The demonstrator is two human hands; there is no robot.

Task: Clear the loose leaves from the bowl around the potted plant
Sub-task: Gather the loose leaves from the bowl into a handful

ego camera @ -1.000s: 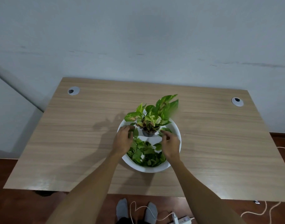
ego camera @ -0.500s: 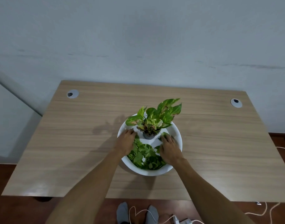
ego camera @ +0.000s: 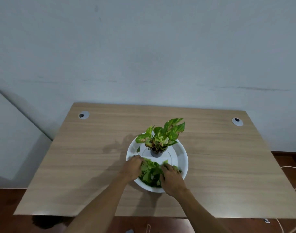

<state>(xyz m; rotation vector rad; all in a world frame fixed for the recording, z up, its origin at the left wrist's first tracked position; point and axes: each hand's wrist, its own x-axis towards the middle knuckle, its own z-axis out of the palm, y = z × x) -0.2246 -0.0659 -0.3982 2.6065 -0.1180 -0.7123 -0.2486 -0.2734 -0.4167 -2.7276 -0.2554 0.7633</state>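
Note:
A white round bowl stands in the middle of a wooden desk. A small potted plant with variegated green leaves stands upright at the bowl's centre. A heap of loose green leaves lies in the bowl's near half. My left hand curls around the heap's left side, and my right hand presses on it from the right, so both hands cup the pile between them. One single leaf rests on the bowl's far-left inner wall. The bare white floor shows around the pot.
The desk has two round cable grommets, one far left and one far right. A plain wall stands right behind the desk. White cables trail over the floor at the right.
Both hands have drawn back from beside the pot toward the near rim, sweeping the leaves into a tighter heap. The head camera has tilted upward, showing more wall.

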